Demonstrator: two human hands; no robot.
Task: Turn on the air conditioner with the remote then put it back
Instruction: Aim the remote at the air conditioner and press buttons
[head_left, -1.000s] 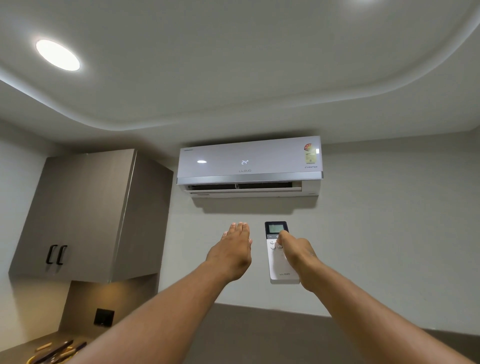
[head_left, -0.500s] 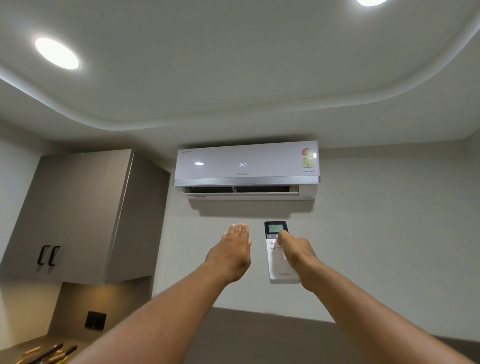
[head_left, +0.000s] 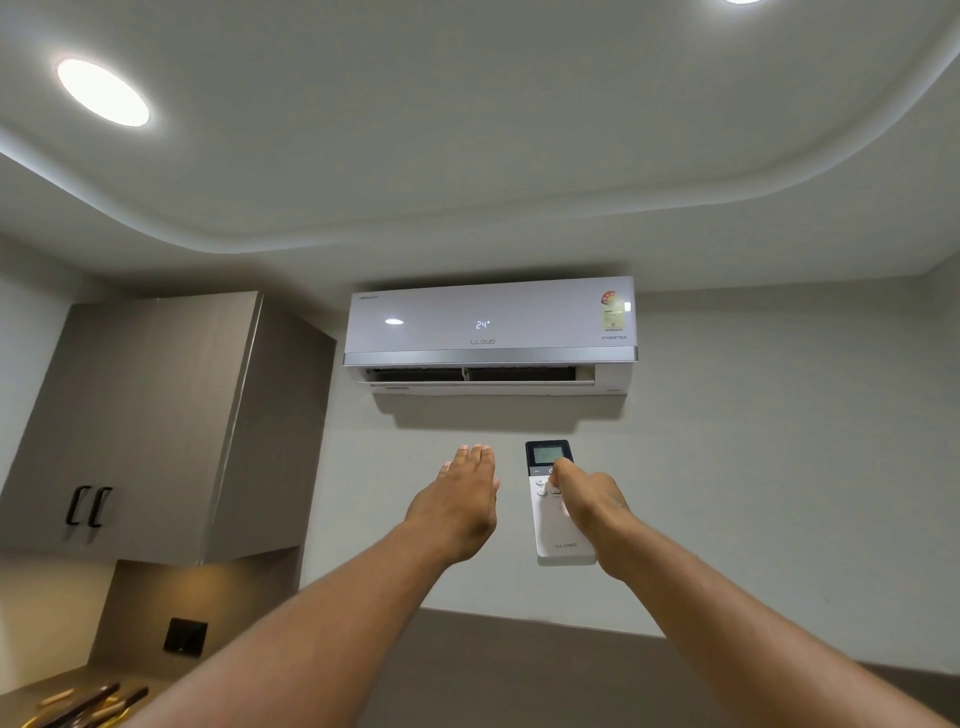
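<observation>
The white air conditioner hangs high on the wall, its display reads 24 and its lower flap is open. Just below it, my right hand holds the white remote upright, screen end up, with a fingertip on the buttons under the screen. The hand hides the remote's right side. My left hand is raised flat to the left of the remote with its fingers straight, and it holds nothing and does not touch the remote.
A grey wall cabinet with two black handles hangs at the left, beside the air conditioner. Below it are a black wall socket and a counter corner with several tools. A round ceiling light glows at the upper left.
Both hands and the remote keep the same pose. The view has shifted slightly, so the air conditioner and the cabinet sit a little lower and further left.
</observation>
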